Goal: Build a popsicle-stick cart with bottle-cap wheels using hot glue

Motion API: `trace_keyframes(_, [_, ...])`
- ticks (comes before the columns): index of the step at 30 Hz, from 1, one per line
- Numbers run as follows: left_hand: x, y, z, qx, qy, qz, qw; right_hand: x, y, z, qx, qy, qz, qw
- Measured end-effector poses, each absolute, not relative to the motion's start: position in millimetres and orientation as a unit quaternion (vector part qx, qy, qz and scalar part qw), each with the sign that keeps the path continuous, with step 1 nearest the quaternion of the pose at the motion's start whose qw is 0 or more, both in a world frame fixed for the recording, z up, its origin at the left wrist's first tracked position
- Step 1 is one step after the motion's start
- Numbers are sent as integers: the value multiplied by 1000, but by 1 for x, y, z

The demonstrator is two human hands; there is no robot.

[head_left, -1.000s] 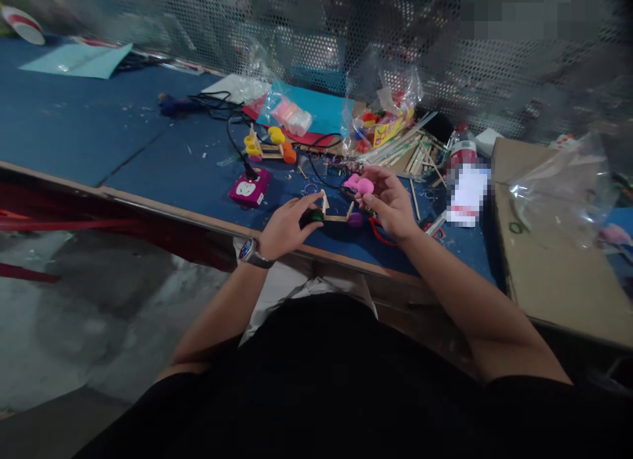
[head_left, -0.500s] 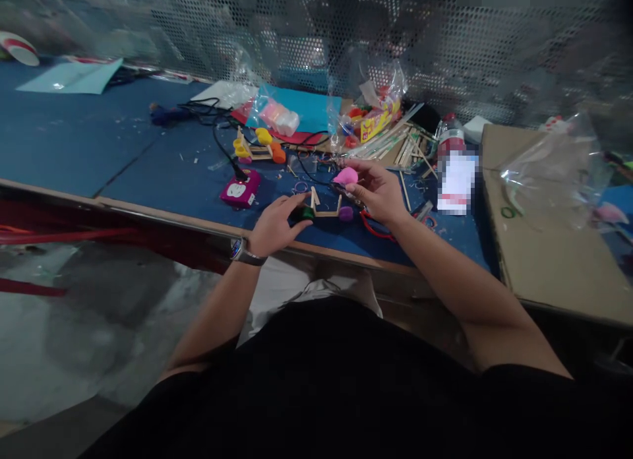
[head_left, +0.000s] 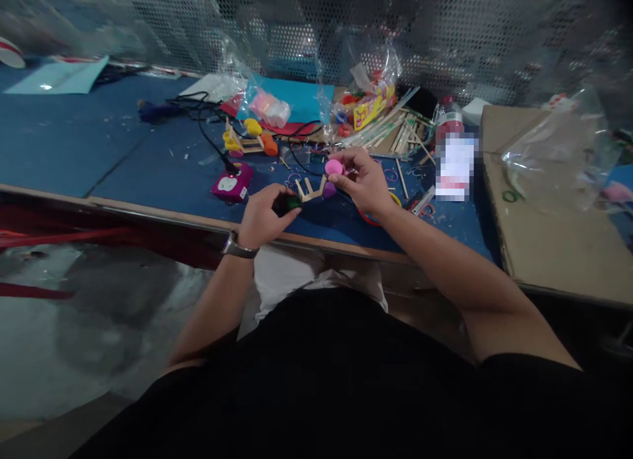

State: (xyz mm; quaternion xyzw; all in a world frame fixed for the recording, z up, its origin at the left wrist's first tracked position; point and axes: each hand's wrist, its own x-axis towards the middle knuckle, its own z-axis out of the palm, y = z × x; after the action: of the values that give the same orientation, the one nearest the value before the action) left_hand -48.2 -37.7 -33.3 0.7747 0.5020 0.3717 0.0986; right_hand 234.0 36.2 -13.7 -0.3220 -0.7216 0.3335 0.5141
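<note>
My left hand point(head_left: 264, 214), with a watch on its wrist, is closed around the green disc point(head_left: 293, 202) at one end of a small wooden stick frame point(head_left: 312, 196). Short sticks rise from this frame, and a purple disc point(head_left: 329, 190) sits at its right end. Between the thumb and fingers of my right hand point(head_left: 364, 182) is a round pink disc point(head_left: 334, 167). It is close above the purple one; I cannot tell whether the pink disc touches the frame. A second stick frame point(head_left: 244, 143) with yellow and orange discs stands farther back on the blue table.
A magenta box point(head_left: 232, 183) with a black cable is left of my hands. Behind lie coloured sheets point(head_left: 301, 99), plastic bags and loose sticks point(head_left: 405, 134). Toward the right are a cutter point(head_left: 422, 200), a blurred bright screen point(head_left: 457, 167), a bottle point(head_left: 449, 113) and a cardboard box point(head_left: 548, 228).
The stick frame has been lifted and tilted, its right end rising toward my right hand. The pink disc now shows its round face and is nearer the frame.
</note>
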Motion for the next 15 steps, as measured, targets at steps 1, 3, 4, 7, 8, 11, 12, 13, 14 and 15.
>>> trace_keyframes(1, [-48,-37,-34,771,505,377,93,233,38,-16,-323,-716,343,516])
trace_keyframes(3, [-48,-36,-35,764,510,388,79,231,41,-19,-324,-708,356,517])
trace_keyframes(4, [-49,-35,-36,759,513,394,71,230,42,-20,-324,-708,360,515])
trace_keyframes(7, [-50,-31,-39,743,524,414,53,231,43,-22,-321,-713,369,502])
trace_keyframes(8, [-51,-31,-41,738,526,420,51,232,43,-22,-318,-717,371,497])
trace_keyframes(11, [-52,-29,-43,728,527,436,43,233,41,-22,-310,-729,373,482])
trace_keyframes(12, [-52,-29,-44,728,526,439,38,232,40,-21,-307,-733,373,478])
trace_keyframes(13, [-51,-29,-44,728,525,440,31,232,40,-21,-305,-735,373,476])
trace_keyframes(14, [-51,-29,-43,729,524,439,26,231,40,-21,-304,-735,374,477])
trace_keyframes(15, [-50,-30,-43,731,524,435,23,230,39,-20,-303,-733,375,480])
